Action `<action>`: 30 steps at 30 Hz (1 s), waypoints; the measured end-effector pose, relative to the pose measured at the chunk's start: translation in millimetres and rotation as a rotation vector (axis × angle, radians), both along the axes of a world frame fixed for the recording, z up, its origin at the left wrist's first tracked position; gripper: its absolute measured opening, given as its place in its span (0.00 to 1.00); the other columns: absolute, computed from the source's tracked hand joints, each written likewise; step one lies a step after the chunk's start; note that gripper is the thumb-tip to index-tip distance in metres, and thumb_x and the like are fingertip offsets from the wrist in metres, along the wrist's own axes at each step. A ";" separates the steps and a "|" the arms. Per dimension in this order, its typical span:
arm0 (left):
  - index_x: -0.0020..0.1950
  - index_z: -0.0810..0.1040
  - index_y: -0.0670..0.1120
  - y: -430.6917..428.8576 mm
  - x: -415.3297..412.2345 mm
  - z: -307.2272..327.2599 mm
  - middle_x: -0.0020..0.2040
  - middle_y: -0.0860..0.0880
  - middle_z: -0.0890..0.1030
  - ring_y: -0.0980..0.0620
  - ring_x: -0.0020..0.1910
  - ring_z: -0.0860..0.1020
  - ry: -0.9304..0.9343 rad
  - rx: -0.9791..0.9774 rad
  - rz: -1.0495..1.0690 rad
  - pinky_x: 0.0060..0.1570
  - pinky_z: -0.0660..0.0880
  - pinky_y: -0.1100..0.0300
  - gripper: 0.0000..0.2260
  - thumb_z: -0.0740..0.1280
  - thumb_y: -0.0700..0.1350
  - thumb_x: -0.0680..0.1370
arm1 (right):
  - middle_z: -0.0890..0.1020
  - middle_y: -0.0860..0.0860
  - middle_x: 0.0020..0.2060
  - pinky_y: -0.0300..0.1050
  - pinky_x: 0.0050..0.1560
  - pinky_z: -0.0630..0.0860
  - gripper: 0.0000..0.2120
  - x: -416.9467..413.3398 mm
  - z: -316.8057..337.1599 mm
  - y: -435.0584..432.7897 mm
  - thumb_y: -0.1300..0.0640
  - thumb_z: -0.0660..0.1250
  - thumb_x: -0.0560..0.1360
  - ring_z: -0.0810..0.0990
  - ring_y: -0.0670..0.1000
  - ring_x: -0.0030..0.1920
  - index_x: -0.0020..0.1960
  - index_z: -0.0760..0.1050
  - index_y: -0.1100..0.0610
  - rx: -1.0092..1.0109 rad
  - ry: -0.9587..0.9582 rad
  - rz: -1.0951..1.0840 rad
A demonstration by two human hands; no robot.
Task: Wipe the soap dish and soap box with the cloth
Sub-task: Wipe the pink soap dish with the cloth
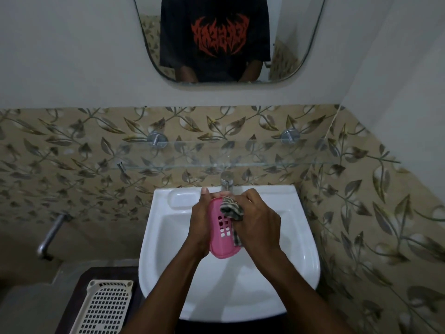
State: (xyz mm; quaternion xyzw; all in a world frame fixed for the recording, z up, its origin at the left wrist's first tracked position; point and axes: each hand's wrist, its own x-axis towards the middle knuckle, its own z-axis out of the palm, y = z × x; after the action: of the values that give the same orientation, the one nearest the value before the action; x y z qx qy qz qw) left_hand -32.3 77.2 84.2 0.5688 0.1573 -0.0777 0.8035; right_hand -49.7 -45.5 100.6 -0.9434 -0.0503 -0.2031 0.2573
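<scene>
Over the white sink (298, 256) my left hand (201, 222) grips a pink plastic soap box (220, 237) along its left edge, its inside with small drain holes facing up. My right hand (261, 221) holds a striped grey cloth (231, 208), bunched over my fingers and pressed into the far end of the pink box. A strip of the cloth hangs down along the box's right side. An empty moulded soap recess (184, 197) is at the sink's back left corner.
A chrome tap (227, 180) stands behind my hands. A glass shelf (240, 153) runs above it, under a mirror (226, 39). A cream perforated basket (106, 307) lies on a dark surface at lower left. A metal pipe (51, 235) juts from the left wall.
</scene>
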 end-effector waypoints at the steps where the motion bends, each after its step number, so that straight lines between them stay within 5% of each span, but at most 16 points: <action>1: 0.54 0.83 0.44 1.1 0.8 -0.3 0.51 0.35 0.84 0.36 0.50 0.82 -0.006 -0.005 0.038 0.55 0.79 0.40 0.32 0.58 0.70 0.73 | 0.79 0.47 0.40 0.42 0.30 0.79 0.13 -1.7 -2.5 -1.0 0.51 0.79 0.67 0.78 0.46 0.31 0.48 0.80 0.53 -0.005 0.007 -0.021; 4: 0.55 0.82 0.43 4.8 3.9 -0.5 0.51 0.32 0.82 0.35 0.50 0.80 0.038 -0.043 0.126 0.59 0.76 0.36 0.38 0.64 0.75 0.65 | 0.78 0.47 0.38 0.39 0.28 0.77 0.13 -13.1 -7.7 2.6 0.51 0.80 0.65 0.77 0.46 0.29 0.45 0.80 0.53 -0.006 0.058 -0.042; 7: 0.66 0.75 0.38 16.6 9.2 -6.0 0.55 0.30 0.78 0.36 0.49 0.80 0.070 -0.207 0.122 0.54 0.78 0.40 0.50 0.70 0.75 0.58 | 0.76 0.46 0.38 0.37 0.28 0.74 0.11 -29.3 -11.8 8.8 0.50 0.79 0.67 0.77 0.46 0.29 0.43 0.78 0.51 0.018 0.131 -0.062; 10: 0.72 0.69 0.36 25.0 10.9 -9.8 0.55 0.32 0.76 0.37 0.47 0.80 0.071 -0.316 0.089 0.53 0.78 0.42 0.50 0.68 0.74 0.65 | 0.75 0.45 0.37 0.36 0.30 0.74 0.11 -40.2 -12.8 11.2 0.48 0.77 0.68 0.77 0.46 0.30 0.42 0.78 0.50 0.085 0.182 -0.063; 13: 0.71 0.71 0.38 23.1 8.8 -9.5 0.53 0.35 0.78 0.39 0.47 0.80 0.083 -0.388 0.154 0.51 0.78 0.44 0.44 0.61 0.73 0.70 | 0.78 0.44 0.40 0.23 0.33 0.64 0.12 -45.9 -6.0 12.1 0.47 0.77 0.67 0.76 0.44 0.33 0.45 0.79 0.51 0.134 0.198 -0.002; 15: 0.71 0.72 0.38 21.9 10.5 -11.5 0.55 0.35 0.77 0.37 0.49 0.78 0.095 -0.389 0.204 0.53 0.77 0.43 0.48 0.67 0.74 0.65 | 0.82 0.44 0.47 0.21 0.39 0.65 0.12 -50.4 -1.2 16.1 0.48 0.76 0.69 0.80 0.45 0.40 0.50 0.81 0.48 0.144 0.212 0.124; 17: 0.68 0.74 0.37 21.7 11.2 -10.7 0.54 0.34 0.77 0.37 0.50 0.78 0.109 -0.362 0.209 0.54 0.76 0.43 0.49 0.70 0.74 0.61 | 0.82 0.45 0.53 0.27 0.44 0.70 0.13 -53.2 -1.5 19.5 0.49 0.74 0.69 0.83 0.47 0.46 0.53 0.82 0.47 0.094 0.184 0.237; 19: 0.62 0.77 0.37 20.2 9.8 -6.2 0.46 0.37 0.81 0.40 0.42 0.81 0.099 -0.359 0.201 0.46 0.79 0.47 0.39 0.63 0.72 0.71 | 0.81 0.44 0.52 0.30 0.42 0.71 0.13 -50.9 -0.8 17.6 0.48 0.75 0.69 0.83 0.48 0.45 0.52 0.81 0.46 0.081 0.188 0.231; 23: 0.71 0.71 0.37 22.3 8.8 -3.8 0.48 0.36 0.80 0.40 0.41 0.82 0.091 -0.380 0.118 0.45 0.81 0.47 0.42 0.58 0.71 0.74 | 0.79 0.44 0.41 0.38 0.35 0.75 0.12 -46.5 0.0 5.4 0.45 0.77 0.67 0.80 0.47 0.36 0.45 0.77 0.46 0.151 0.198 0.038; 27: 0.70 0.71 0.38 19.2 5.5 2.8 0.46 0.38 0.81 0.41 0.40 0.82 0.064 -0.423 0.058 0.44 0.81 0.49 0.43 0.59 0.72 0.70 | 0.77 0.43 0.41 0.41 0.34 0.74 0.09 -37.6 -3.6 -3.0 0.46 0.75 0.70 0.78 0.47 0.35 0.43 0.79 0.49 0.206 0.156 -0.142; 30: 0.72 0.70 0.40 19.1 3.3 1.7 0.51 0.37 0.80 0.40 0.44 0.81 0.046 -0.444 0.037 0.47 0.80 0.47 0.44 0.60 0.73 0.69 | 0.79 0.44 0.41 0.36 0.37 0.73 0.09 -36.3 -7.9 -4.0 0.51 0.76 0.70 0.80 0.47 0.40 0.46 0.79 0.52 0.477 0.174 -0.167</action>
State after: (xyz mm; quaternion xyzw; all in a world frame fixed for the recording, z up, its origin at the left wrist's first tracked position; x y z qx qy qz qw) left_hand -28.9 96.4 85.9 0.3729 0.1652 -0.1087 0.9065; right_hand -86.0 -49.5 92.7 -0.8708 0.0993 -0.1478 0.4582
